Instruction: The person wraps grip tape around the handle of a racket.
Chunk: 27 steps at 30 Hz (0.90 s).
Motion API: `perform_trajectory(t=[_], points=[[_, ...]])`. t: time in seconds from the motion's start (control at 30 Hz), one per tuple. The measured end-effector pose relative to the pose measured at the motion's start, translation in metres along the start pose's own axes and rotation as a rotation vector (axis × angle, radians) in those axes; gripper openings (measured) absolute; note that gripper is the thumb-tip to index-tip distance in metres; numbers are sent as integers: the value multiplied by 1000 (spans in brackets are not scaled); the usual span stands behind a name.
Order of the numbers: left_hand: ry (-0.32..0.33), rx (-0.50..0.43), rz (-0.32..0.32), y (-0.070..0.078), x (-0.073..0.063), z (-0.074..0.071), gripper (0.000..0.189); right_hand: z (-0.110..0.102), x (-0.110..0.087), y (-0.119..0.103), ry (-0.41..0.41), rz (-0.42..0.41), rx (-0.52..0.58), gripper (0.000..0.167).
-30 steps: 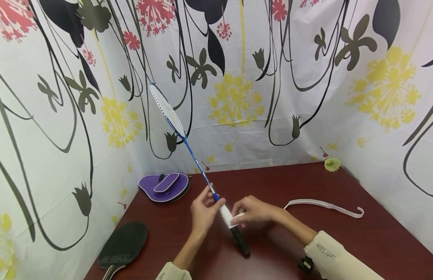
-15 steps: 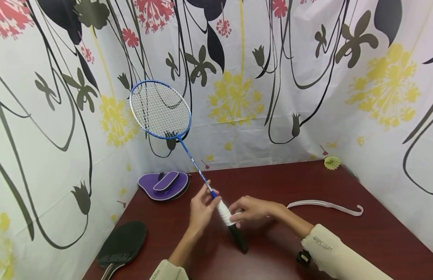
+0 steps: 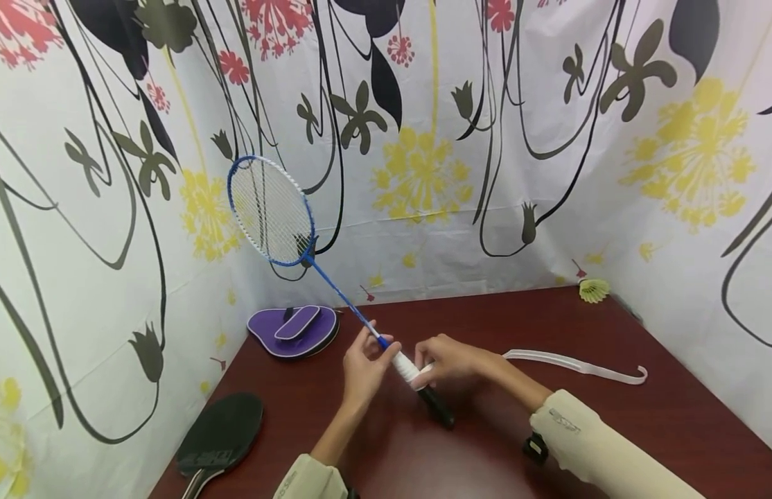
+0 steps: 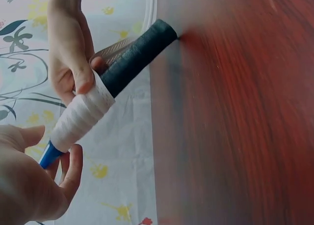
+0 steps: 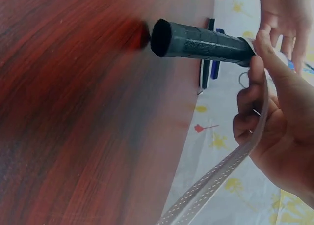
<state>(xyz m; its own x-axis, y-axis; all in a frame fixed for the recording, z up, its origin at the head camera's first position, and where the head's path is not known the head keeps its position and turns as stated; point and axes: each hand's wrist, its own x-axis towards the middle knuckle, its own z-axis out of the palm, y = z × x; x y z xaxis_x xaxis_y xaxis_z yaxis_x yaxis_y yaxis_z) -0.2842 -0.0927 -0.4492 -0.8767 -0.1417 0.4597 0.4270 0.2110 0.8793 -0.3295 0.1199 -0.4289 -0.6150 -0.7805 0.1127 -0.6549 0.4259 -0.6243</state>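
A blue and white badminton racket (image 3: 336, 287) slants up to the left, its strings partly facing me. My left hand (image 3: 364, 371) holds it between thumb and fingers where the blue shaft meets the grip. White grip tape (image 4: 81, 117) is wound in overlapping turns round the upper handle. Below it the black handle (image 5: 206, 47) shows, its end pointing down to the right. My right hand (image 3: 451, 360) pinches the tape at the lowest white turn. From those fingers a perforated tail of tape (image 5: 221, 173) trails away in the right wrist view.
The dark red table (image 3: 486, 443) carries a black table tennis bat (image 3: 220, 436) at left and a purple bat case (image 3: 295, 333) behind it. A yellow shuttlecock (image 3: 592, 290) lies at the far right corner. Flower-printed cloth (image 3: 517, 166) surrounds the table.
The racket has rolled from edge-on to facing me, then partly round again. Its handle end has swung up and right. My right hand has risen slightly, still pinching the tape.
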Motion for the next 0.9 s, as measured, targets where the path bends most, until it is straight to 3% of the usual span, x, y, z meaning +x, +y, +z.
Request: perform_trajectory(t=[0.13,0.3,0.57,0.73,0.9], points=[[25,20,-8,-3,5,7,71,-3,0,2,37,-34,-32,30],[1,-6,-26,-4,13,10,71,-8,-5,9,12,-51,-24,16],[-113,-91,-67,-2,19,7,73,-13,-10,13,3,-54,20,8],[-183,-117,-90,3,20,4,77,-11,-8,13,2,-23,29,18],[-229,-138,-113,6,17,1,81,-8,-4,13,-67,-42,28,23]])
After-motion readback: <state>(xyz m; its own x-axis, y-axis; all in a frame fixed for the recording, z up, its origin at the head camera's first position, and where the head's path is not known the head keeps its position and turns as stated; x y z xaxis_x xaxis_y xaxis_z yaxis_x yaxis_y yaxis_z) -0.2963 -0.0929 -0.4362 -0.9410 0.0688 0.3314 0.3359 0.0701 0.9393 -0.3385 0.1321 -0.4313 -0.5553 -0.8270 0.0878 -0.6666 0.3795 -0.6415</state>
